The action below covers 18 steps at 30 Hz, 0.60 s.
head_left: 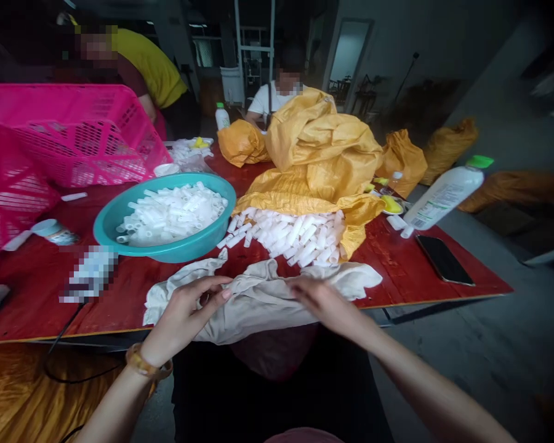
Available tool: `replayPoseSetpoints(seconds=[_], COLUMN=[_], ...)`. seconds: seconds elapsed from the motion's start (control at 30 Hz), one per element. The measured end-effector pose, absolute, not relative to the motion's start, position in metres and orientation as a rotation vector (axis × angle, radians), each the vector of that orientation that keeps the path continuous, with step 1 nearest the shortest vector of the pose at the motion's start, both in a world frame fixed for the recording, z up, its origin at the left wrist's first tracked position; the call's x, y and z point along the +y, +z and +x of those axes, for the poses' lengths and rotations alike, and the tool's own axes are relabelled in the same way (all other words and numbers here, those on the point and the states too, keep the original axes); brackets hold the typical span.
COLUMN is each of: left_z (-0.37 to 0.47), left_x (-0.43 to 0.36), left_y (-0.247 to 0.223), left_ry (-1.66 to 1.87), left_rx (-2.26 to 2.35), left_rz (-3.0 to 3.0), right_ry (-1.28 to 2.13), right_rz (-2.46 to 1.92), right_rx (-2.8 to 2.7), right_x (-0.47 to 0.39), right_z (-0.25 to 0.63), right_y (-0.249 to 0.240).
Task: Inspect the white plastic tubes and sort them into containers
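A pale grey-beige cloth [253, 307] lies crumpled over the front edge of the red table. My left hand [191, 311] is at the cloth's left part, thumb and forefinger curved toward each other; whether they pinch the fabric is unclear. On the right side of the cloth, my right hand [316, 298] is blurred, its fingertips at the fabric. Just beyond the cloth, short white tubes [305, 237] spill in a pile from the mouth of a yellow woven sack [323, 154]. To their left, a teal basin [166, 251] holds many more white tubes.
Pink baskets [87, 135] stand at the left of the red table [129, 307]. A phone [444, 259] and a leaning white bottle [447, 191] are at the right. A small jar [55, 232] lies left. Two people are beyond the table, with sacks behind.
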<state>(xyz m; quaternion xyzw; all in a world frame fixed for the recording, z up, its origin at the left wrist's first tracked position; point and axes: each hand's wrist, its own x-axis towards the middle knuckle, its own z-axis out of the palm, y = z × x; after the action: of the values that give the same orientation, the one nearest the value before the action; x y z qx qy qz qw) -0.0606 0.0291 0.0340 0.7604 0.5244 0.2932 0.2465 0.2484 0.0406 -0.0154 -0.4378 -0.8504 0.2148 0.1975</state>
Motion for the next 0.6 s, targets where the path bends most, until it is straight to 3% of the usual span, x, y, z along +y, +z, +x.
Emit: replayPoseSetpoints(seconds=[0.13, 0.23, 0.4, 0.6], left_z=[-0.085, -0.128, -0.173, -0.167], left_x=[0.064, 0.114, 0.196, 0.211], left_y=[0.057, 0.077, 0.081, 0.074], left_ry=[0.897, 0.967, 0.383, 0.391], left_rx=[1.554, 1.847, 1.95, 1.899], left_rz=[2.153, 2.209, 2.384, 2.449], right_ry=[-0.263, -0.542, -0.504, -0.149], right_rz=[-1.391, -1.295, -1.2, -1.445], right_rx=[-2.553, -2.712, -2.798, -2.255], right_x=[0.13, 0.169, 0.178, 0.157], right_z=[0.253, 0.25, 0.247, 0.281], right_y=[0.002, 0.0, 0.01, 0.019])
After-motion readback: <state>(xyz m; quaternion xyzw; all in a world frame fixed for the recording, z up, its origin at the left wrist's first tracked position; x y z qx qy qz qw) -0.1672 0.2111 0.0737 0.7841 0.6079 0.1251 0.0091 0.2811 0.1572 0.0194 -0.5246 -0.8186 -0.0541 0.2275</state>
